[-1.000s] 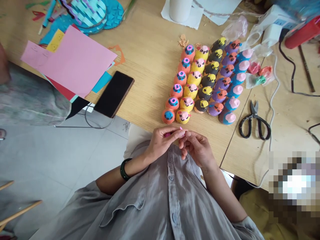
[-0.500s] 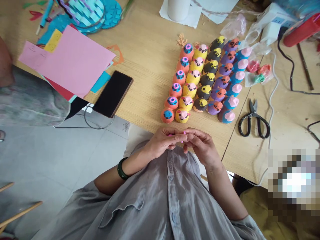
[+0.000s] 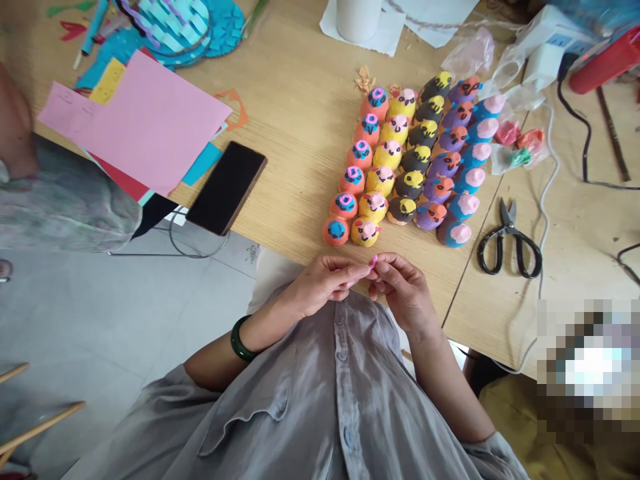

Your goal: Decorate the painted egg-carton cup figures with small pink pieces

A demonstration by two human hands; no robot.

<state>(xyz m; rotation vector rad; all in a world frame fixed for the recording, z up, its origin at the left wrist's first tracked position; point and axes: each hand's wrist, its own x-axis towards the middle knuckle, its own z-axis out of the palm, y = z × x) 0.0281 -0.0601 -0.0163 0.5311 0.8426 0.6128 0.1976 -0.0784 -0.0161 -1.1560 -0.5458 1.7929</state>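
Note:
My left hand (image 3: 327, 285) and my right hand (image 3: 406, 288) meet at the table's front edge, fingertips almost touching. Between them is a small strip of pink modelling clay (image 3: 373, 262), pinched by the thumb and forefinger of each hand. A little more pink shows under my left fingers, mostly hidden. Just beyond the hands stand rows of painted egg-shaped figures. Nearest is an orange figure with a plain blue top (image 3: 335, 231); the orange figure behind it (image 3: 344, 205) carries a pink ring on its blue top. Beside them is a yellow figure with a pink top (image 3: 367, 231).
Black-handled scissors (image 3: 509, 240) lie right of the figures, near a grey cable and small bags of coloured clay (image 3: 520, 143). A phone (image 3: 227, 188) and pink paper (image 3: 160, 123) lie left. Another person's arm (image 3: 17, 127) shows at the left edge.
The pink strip has shifted slightly to the right and up between my fingertips and looks bent now. My hands have otherwise barely moved.

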